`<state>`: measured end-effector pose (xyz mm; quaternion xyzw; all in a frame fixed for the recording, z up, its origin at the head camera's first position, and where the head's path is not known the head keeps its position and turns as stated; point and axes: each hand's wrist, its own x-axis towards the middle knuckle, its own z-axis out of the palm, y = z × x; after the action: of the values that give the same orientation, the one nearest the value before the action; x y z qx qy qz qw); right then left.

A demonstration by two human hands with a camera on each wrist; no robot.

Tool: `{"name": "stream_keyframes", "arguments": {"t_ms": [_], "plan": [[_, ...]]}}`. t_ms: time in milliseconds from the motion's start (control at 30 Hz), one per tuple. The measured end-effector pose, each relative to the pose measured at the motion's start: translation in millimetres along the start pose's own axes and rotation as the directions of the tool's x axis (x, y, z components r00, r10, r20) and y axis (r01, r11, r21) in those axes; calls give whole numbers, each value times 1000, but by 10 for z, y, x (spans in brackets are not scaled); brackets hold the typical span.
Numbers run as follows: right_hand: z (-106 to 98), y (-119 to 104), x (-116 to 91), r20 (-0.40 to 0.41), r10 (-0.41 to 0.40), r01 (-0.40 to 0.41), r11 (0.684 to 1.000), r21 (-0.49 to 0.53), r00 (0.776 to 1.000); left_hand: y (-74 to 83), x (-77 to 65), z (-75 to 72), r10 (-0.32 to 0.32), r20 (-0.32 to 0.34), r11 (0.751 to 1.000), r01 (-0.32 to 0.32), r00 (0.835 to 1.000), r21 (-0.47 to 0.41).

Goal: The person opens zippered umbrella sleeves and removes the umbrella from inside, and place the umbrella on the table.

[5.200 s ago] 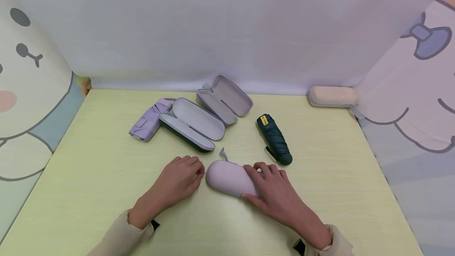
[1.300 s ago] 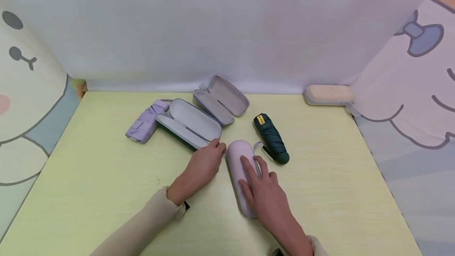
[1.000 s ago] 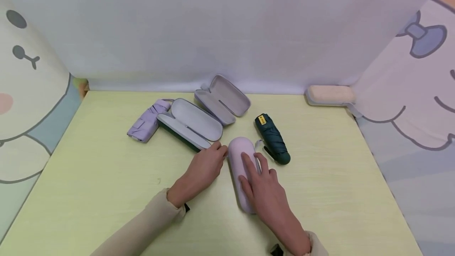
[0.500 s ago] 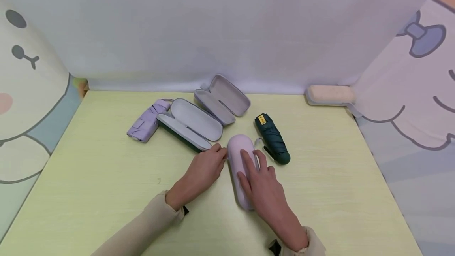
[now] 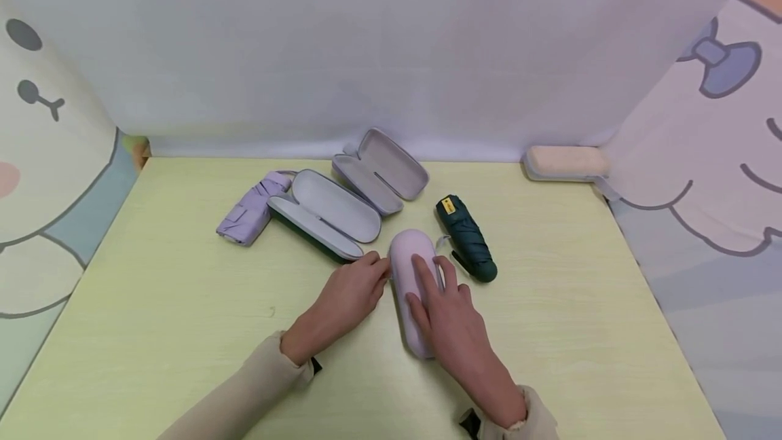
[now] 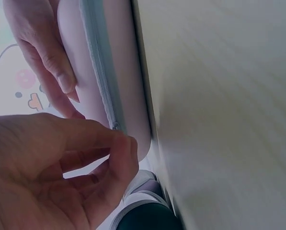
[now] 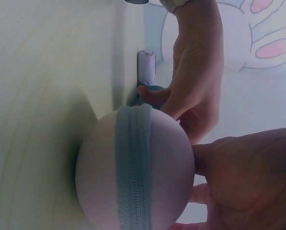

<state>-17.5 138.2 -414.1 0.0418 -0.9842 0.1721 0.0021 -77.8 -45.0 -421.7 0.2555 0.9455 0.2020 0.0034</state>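
Note:
A closed pink zippered glasses case (image 5: 411, 250) lies lengthwise in front of me, its grey-blue zipper band (image 7: 133, 167) running around the side. My right hand (image 5: 455, 324) holds it from above, with thumb and index finger on its top and other fingers over its right side. At the far left end of the case, my left hand (image 5: 348, 294) pinches the zipper pull between thumb and forefinger. The slider (image 6: 115, 125) shows just by those fingertips in the left wrist view; the pull itself is mostly hidden.
An open dark green glasses case (image 5: 318, 226) lies beyond my left hand, with an open lilac case (image 5: 373, 182) behind it. A folded lilac umbrella (image 5: 253, 212) is left; a dark green umbrella (image 5: 467, 240) is right. A peach-topped case (image 5: 568, 161) sits at the back right.
Over five seconds the pink case has turned from crosswise to lengthwise, and my left hand has come to its far left side. In the last second the case slid slightly away with my right hand.

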Motion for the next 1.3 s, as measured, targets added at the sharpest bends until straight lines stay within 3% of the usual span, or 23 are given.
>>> {"name": "stream_keyframes", "arguments": {"t_ms": [733,1300], "plan": [[21,-41,94,-51,-25,26,999,24,998,6,-92,-19,21,23,999,-20,1000,-25],[15,-64,171,-9,19,-18,999,33,1000,60,-190,-6,25,52,998,-22,998,-51]]}}
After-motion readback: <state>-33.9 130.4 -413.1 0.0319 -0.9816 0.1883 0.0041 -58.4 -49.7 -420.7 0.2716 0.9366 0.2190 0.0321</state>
